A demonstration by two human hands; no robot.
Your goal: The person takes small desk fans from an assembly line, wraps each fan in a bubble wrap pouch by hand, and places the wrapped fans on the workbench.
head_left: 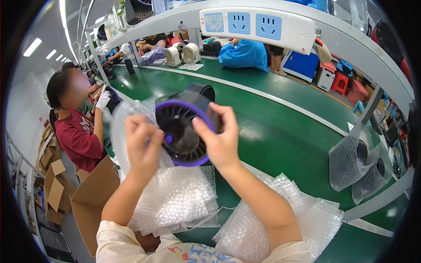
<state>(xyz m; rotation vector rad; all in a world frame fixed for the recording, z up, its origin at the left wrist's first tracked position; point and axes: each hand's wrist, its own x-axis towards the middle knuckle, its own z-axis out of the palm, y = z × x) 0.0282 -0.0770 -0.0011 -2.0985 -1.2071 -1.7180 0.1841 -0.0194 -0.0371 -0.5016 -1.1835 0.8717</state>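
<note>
A small dark fan with a purple rim [193, 105] is up in front of me, its round grille tilted toward me. My right hand [222, 138] grips it at the right side, thumb over the rim. My left hand [142, 142], slightly blurred, has its fingers closed on a clear bubble wrap bag [119, 129] beside the fan's left edge. The bag hangs to the left and partly behind the fan. Below my hands, a stack of flat bubble wrap bags [175, 199] lies on the green bench. More bubble wrap bags [258, 228] lie under my right forearm.
Two bagged dark items [351, 162] stand at the right. An open cardboard box [90, 197] sits at my lower left. A white power strip [258, 26] runs along the shelf above. A co-worker in a red shirt [79, 136] is at the left, handling another fan.
</note>
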